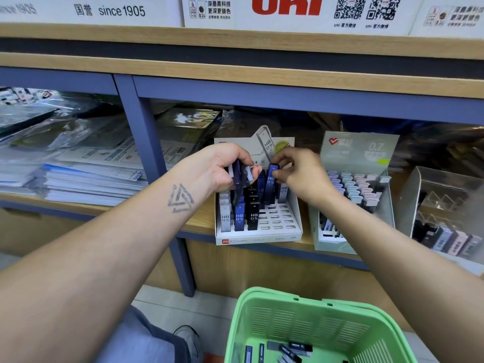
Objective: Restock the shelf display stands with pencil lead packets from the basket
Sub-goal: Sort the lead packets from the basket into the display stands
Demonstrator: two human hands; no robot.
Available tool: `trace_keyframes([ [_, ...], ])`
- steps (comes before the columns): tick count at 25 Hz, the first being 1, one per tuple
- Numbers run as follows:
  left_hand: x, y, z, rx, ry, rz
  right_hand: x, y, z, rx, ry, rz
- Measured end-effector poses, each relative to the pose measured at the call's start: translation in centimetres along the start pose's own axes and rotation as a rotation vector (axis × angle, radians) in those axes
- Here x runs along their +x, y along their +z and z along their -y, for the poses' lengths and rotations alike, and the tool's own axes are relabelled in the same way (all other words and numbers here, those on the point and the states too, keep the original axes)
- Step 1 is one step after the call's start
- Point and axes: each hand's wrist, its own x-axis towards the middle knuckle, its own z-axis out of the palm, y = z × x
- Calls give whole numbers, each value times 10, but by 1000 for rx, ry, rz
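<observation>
Together, both hands work over the white display stand [294, 218]. The left hand [222, 166] grips a small bunch of lead packets [239, 176]; the right hand [298, 171] pinches the top of one blue packet [271, 184] standing upright in the stand's back rows. Below the right forearm sits the green basket [311, 328], a few packets inside. Just right of the right hand stands a second, pastel-filled stand [358, 189].
</observation>
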Motion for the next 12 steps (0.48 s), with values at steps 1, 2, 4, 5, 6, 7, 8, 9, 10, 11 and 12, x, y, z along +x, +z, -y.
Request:
trace_keyframes([
  [1, 0, 0, 0, 6, -7, 6, -2, 4, -2, -23, -14, -6],
  [2, 1, 0, 1, 9, -18, 9, -4, 7, -3, -45, -22, -8],
  [4, 2, 1, 4, 17, -25, 6, -10, 12, -7, -54, -15, 23],
  [5, 3, 1, 6, 22, -20, 6, -13, 14, -9, -54, -12, 54],
  [6, 4, 2, 7, 25, -14, 5, -17, 15, -11, -63, -21, 80],
  [7, 5, 2, 8, 21, -7, 5, -20, 17, -13, -77, -36, 93],
  [8, 5, 3, 8, 10, -1, 7, -22, 19, -14, -90, -50, 88],
  [9, 5, 4, 7, -5, 2, 12, -23, 20, -16, -105, -64, 73],
  [10, 5, 4, 5, -21, 2, 17, -22, 21, -17, -127, -80, 61],
  [11, 5, 4, 4, -35, 2, 22, -20, 22, -17, -153, -93, 61],
  [12, 4, 4, 2, -51, 3, 25, -18, 22, -17, -172, -98, 73],
])
